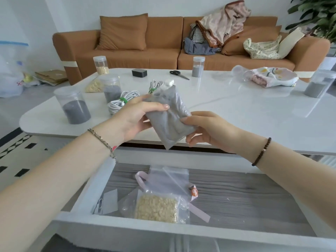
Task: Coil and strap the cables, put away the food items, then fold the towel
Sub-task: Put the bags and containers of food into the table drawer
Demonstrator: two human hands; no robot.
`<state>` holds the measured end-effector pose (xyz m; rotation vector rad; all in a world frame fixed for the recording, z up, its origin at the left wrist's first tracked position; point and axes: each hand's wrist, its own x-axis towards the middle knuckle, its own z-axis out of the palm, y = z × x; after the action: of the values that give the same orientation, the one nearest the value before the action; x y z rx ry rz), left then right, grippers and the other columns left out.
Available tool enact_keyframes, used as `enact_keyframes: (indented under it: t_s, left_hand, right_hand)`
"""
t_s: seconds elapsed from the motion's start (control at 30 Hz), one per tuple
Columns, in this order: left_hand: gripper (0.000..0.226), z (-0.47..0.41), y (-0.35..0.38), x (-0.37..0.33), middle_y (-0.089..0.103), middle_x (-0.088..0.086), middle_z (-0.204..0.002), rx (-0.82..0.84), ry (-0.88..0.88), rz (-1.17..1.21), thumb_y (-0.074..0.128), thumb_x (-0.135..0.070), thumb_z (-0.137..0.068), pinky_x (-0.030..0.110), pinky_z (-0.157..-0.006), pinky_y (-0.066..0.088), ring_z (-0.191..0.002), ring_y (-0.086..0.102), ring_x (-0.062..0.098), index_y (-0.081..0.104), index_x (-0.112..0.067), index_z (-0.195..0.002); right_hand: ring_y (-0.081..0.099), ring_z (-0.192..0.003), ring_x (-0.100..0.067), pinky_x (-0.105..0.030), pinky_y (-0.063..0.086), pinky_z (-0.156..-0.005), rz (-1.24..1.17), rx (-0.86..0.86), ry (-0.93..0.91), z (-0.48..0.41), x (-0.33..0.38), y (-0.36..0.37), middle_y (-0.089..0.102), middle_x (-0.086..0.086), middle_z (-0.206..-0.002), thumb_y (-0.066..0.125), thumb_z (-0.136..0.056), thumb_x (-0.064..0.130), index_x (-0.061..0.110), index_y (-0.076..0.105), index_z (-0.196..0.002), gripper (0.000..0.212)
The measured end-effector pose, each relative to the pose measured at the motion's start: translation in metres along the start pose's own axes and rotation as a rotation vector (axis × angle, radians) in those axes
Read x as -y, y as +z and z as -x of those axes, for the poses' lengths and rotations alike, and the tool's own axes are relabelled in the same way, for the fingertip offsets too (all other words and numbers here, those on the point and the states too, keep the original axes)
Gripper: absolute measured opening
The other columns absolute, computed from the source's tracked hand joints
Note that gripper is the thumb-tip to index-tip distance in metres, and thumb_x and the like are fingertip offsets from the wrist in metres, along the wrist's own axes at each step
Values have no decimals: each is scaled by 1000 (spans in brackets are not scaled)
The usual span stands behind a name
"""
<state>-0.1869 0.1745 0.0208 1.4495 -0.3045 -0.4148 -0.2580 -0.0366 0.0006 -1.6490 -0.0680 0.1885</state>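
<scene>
**Grey bag held by 2 hands over the open drawer**

A clear plastic bag filled with grey powder (pixel 170 117) is held up in the air by 2 hands. Its upper left side is gripped by the left hand (pixel 132 117), with the thumb laid across the front and the fingers tucked behind. Its right edge is pinched by the right hand (pixel 209 130), with the thumb on top and the fingers curled below. The bag is tilted.

Right below both hands, an open white drawer with a grey wood-look floor (pixel 236 193) can be seen. A clear plastic bag of pale yellow grains (pixel 157 209) is laid flat inside it, below the held bag.

Just past the left hand, a coiled white cable tied with a green strap (pixel 121 102) is set on the shiny white table (pixel 236 106). Far past the right hand, a bunched white towel with coloured pictures (pixel 272 79) is lying on the same table.
</scene>
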Motion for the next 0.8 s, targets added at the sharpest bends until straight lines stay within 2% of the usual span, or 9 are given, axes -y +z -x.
enact_keyframes:
  t_s: [0.1,0.2,0.27,0.37,0.5,0.57,0.63,0.7,0.8]
  left_hand:
    - [34,24,-28,3,74,1,-102,108,-122,-296,78,-8,-82,23,-74,58,-95,70,13,70,-13,-115]
    - [30,44,-40,31,75,5,-98,199,-267,-435,73,1,-85,23,-66,57,-87,72,11,69,-7,-113]
    - [26,52,-41,50,75,3,-92,242,-329,-448,72,6,-85,21,-64,56,-83,72,10,69,-5,-108]
    - [20,51,-42,67,73,3,-91,261,-353,-549,75,3,-85,24,-65,58,-85,71,11,68,-5,-102]
    - [28,37,-46,95,72,11,-107,211,-379,-572,74,-5,-89,42,-86,61,-97,72,22,64,-1,-114]
    - [39,29,-46,111,69,14,-114,196,-403,-601,73,-8,-90,39,-83,61,-96,71,21,59,-3,-126]
    - [55,20,-45,126,62,11,-123,170,-396,-691,75,-14,-89,37,-82,61,-104,67,22,52,-9,-138]
    - [55,13,-44,135,60,4,-122,128,-320,-816,78,-21,-87,36,-89,58,-111,62,22,55,-16,-137]
    - [41,7,-40,137,62,-3,-110,45,-166,-927,77,-24,-87,23,-87,47,-106,59,16,62,-19,-125]
  right_hand:
    - [62,-77,-22,-29,54,-64,144,72,48,6,-9,7,70,-15,-91,69,-84,25,-5,69,-105,37]
    - [63,-73,-14,-20,52,-65,395,74,67,10,-17,24,68,-2,-75,72,-88,21,4,72,-88,17]
    - [64,-72,-16,-29,58,-70,516,47,79,9,-25,35,64,-5,-73,72,-87,23,2,68,-87,21]
    - [73,-80,-31,-52,60,-77,608,84,122,9,-45,47,69,-14,-82,68,-83,31,7,64,-91,26]
    - [74,-78,-27,-46,63,-75,520,32,286,8,-82,50,66,-7,-88,64,-94,28,7,58,-98,22]
    - [74,-84,-28,-43,63,-78,440,13,388,4,-98,50,67,-11,-95,64,-95,27,8,57,-103,22]
    - [72,-86,-31,-47,61,-83,336,-33,455,-2,-112,50,67,-15,-95,64,-95,23,6,55,-108,22]
    - [69,-82,-31,-45,61,-84,278,-77,481,-9,-120,52,65,-17,-92,62,-96,16,4,53,-106,19]
    - [60,-74,-25,-37,55,-70,313,-138,478,-19,-117,54,60,-15,-88,58,-89,8,2,52,-109,22]
